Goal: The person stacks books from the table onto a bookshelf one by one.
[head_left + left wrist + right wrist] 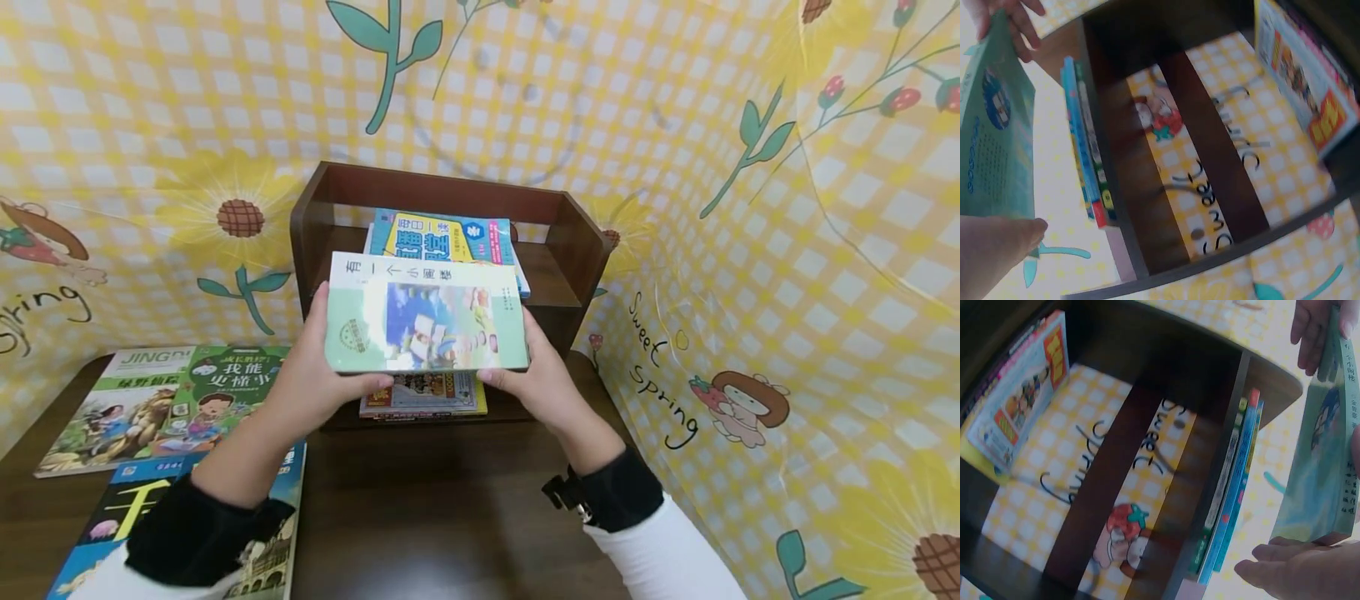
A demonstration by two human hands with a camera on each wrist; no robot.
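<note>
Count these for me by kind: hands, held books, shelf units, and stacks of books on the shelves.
Hands: 2 (left hand, right hand)
Held: 1 (green-and-white book)
Shelving: 1 (brown shelf unit)
Stacks: 2 (upper stack, lower stack)
Total: 6

Both sleeves [667, 550] are white. The wristbands [621, 490] are wide and black, the right one bearing a small dark fitting [564, 494].

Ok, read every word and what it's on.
"有一个小阁楼": held book
"每日一读": top-shelf book
"JING", "绿野仙踪": leftmost book
"我能更懂事": green book
"Sweet Spring": right wall, back wall
Bottom-left book: partly covered.
Rest: too small or blurred.
</note>
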